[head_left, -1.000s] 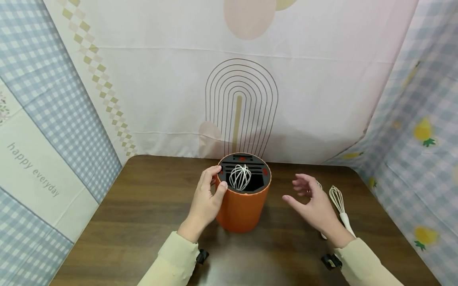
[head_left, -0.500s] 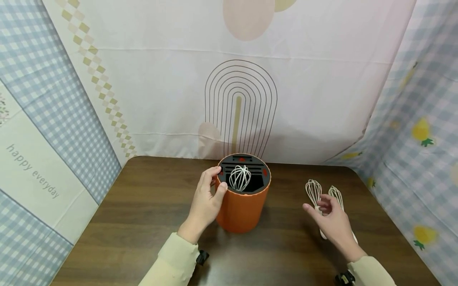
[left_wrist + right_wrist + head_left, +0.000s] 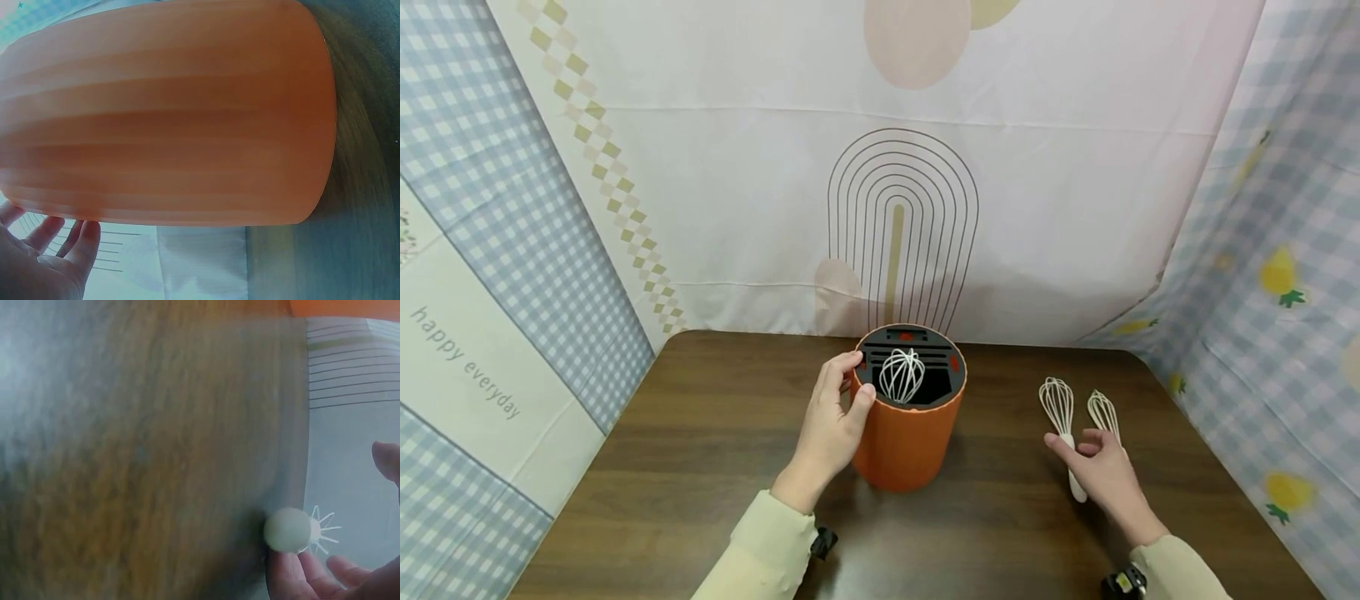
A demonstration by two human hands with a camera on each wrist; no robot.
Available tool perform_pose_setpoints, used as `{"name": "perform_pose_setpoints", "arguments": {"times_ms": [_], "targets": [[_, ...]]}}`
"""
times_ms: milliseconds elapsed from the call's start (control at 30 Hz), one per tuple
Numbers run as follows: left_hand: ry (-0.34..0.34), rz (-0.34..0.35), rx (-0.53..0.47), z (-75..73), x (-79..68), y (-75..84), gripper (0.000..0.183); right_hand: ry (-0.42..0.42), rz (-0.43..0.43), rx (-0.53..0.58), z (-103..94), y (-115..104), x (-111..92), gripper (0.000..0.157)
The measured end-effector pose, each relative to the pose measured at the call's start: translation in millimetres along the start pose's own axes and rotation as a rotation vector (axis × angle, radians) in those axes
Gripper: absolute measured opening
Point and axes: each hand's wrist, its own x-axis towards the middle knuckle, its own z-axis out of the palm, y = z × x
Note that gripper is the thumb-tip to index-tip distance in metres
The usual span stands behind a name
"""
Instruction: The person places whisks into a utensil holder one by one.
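My left hand (image 3: 835, 408) holds the upper left side of an orange utensil holder (image 3: 906, 446), thumb and index finger right at the rim. In the left wrist view, fingertips (image 3: 90, 228) meet its ribbed side. One whisk (image 3: 902, 375) stands in the holder's black slotted top, wire end up. My right hand (image 3: 1105, 467) is low over two white whisks at the right. Its thumb and fingers lie either side of the nearer whisk (image 3: 1067, 446); in the right wrist view fingers touch its handle (image 3: 289, 530), the thumb (image 3: 387, 461) standing apart. The hand partly covers the farther whisk (image 3: 1103, 412).
Everything stands on a dark brown wooden table (image 3: 715, 433). A white patterned cloth (image 3: 737, 192) hangs behind its back edge. Blue checked cloths hang at the left (image 3: 512, 217) and the right (image 3: 1262, 333).
My right hand has come down and to the right from beside the holder to the whisks, uncovering the nearer one's wires. The left hand has stayed at the holder.
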Motion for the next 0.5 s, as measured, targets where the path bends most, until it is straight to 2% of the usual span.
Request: {"name": "perform_pose_setpoints", "arguments": {"times_ms": [233, 400, 500], "targets": [[-0.006, 0.0, -0.004, 2.2, -0.3, 0.2, 0.044, -0.104, 0.033, -0.008, -1.1, 7, 9, 0.1], [0.001, 0.005, -0.002, 3.3, -0.4, 0.2, 0.044, -0.115, 0.044, -0.055, -1.0, 10, 12, 0.099], [0.01, 0.008, 0.001, 2.4, -0.5, -0.2, 0.044, -0.108, 0.042, -0.064, 1.9, 11, 14, 0.092]]}}
